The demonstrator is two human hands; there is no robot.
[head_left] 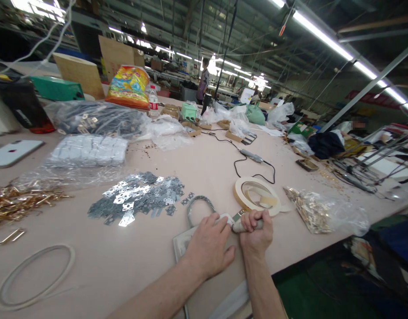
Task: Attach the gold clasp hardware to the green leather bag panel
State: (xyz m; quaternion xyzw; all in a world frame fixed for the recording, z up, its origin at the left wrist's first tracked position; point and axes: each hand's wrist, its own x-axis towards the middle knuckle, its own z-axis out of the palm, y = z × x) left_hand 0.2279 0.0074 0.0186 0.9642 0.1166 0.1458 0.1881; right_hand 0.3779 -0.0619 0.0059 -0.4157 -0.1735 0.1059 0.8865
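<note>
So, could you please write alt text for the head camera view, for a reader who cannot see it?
The right hand grips a pen-like tool beside the left hand, which presses on a pale tray at a table's near edge. A heap of small metal plates and a tape roll lie just beyond.

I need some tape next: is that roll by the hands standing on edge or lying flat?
Lying flat. The tape roll rests on its side on the table, its round opening facing up, just beyond the right hand.
</note>
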